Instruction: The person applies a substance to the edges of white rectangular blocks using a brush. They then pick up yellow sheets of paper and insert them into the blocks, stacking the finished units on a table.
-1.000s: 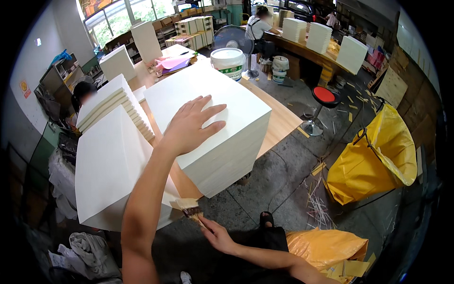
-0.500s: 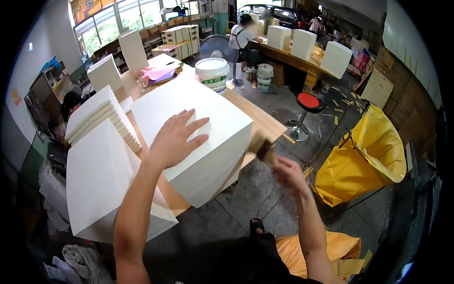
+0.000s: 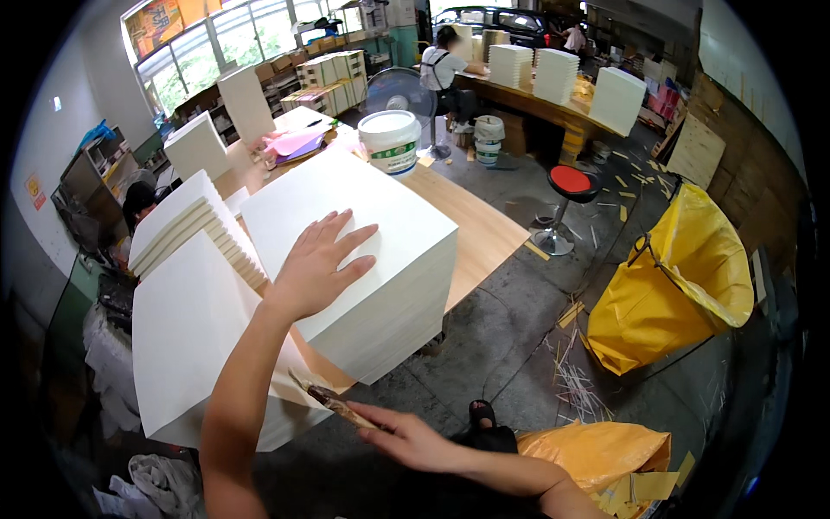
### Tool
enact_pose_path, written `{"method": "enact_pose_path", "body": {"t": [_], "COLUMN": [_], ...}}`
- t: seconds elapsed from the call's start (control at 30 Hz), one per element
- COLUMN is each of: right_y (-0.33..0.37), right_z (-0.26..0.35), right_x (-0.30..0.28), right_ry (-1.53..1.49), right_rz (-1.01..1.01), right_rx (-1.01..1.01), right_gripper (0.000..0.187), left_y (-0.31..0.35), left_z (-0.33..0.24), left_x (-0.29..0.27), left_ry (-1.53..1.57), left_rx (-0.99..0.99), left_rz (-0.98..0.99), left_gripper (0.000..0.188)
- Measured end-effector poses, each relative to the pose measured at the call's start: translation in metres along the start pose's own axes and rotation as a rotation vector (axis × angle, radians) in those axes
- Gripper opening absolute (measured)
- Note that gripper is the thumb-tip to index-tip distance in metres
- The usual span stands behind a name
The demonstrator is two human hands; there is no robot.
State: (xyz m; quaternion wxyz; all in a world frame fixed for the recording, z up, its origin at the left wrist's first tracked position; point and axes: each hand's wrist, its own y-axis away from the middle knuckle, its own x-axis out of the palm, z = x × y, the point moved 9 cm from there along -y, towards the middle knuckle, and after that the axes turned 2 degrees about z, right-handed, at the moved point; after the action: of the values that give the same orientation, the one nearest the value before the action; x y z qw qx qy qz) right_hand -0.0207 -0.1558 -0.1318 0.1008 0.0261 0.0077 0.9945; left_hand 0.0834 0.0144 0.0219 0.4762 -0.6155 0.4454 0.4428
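Right hand (image 3: 408, 439): fingers closed around the handle of a brush (image 3: 339, 408), low in the view and near the person's body.
Brush: its head points away from the right hand, up and to the left, and lies in view over the near end of the left-hand stack (image 3: 192, 324); whether the bristles touch the paper, I cannot tell.
Left hand (image 3: 316, 272): palm down and empty, fingers spread and thumb held apart, resting on top of the large white stack (image 3: 393, 324).
Large white stack: directly under the left hand, beyond the brush and the right hand, standing on the wooden table (image 3: 484, 235).
Left-hand stack: beside the large one, with the left forearm passing across it in view.
Ridged stack (image 3: 192, 227): just behind the left-hand stack.
White bucket (image 3: 389, 143): behind the large white stack.
Yellow bag (image 3: 657, 298): on the floor to the right, well apart from both hands.
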Motion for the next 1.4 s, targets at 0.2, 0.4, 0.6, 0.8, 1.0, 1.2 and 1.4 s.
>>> {"method": "enact_pose_path", "body": {"t": [0.2, 0.4, 0.6, 0.8, 1.0, 1.2, 1.4], "right_y": [0.028, 0.035, 0.009, 0.020, 0.054, 0.012, 0.027], "right_z": [0.033, 0.039, 0.052, 0.049, 0.050, -0.006, 0.027], "right_x": [-0.213, -0.192, 0.014, -0.072, -0.277, -0.067, -0.028], "right_ry": [-0.307, -0.326, 0.097, -0.120, -0.435, 0.130, 0.003], "right_rz": [-0.434, -0.671, -0.230, -0.050, -0.733, -0.561, -0.152], "right_rx": [0.088, -0.003, -0.397, 0.174, -0.147, -0.243, -0.130], "right_gripper": [0.041, 0.050, 0.052, 0.047, 0.046, 0.047, 0.048], "left_y": [0.000, 0.000, -0.006, -0.006, -0.011, -0.010, -0.007], "left_z": [0.000, 0.004, 0.015, 0.026, 0.017, 0.017, 0.024], "left_x": [0.003, 0.004, 0.012, 0.016, 0.015, 0.015, 0.017], "left_ry": [-0.011, 0.015, 0.150, 0.221, 0.236, 0.266, 0.269], "left_rx": [-0.008, 0.002, -0.027, 0.020, 0.045, 0.059, 0.067], "left_rz": [0.011, 0.023, 0.154, 0.247, 0.229, 0.217, 0.224], "left_gripper": [0.047, 0.047, 0.050, 0.053, 0.055, 0.055, 0.055]}}
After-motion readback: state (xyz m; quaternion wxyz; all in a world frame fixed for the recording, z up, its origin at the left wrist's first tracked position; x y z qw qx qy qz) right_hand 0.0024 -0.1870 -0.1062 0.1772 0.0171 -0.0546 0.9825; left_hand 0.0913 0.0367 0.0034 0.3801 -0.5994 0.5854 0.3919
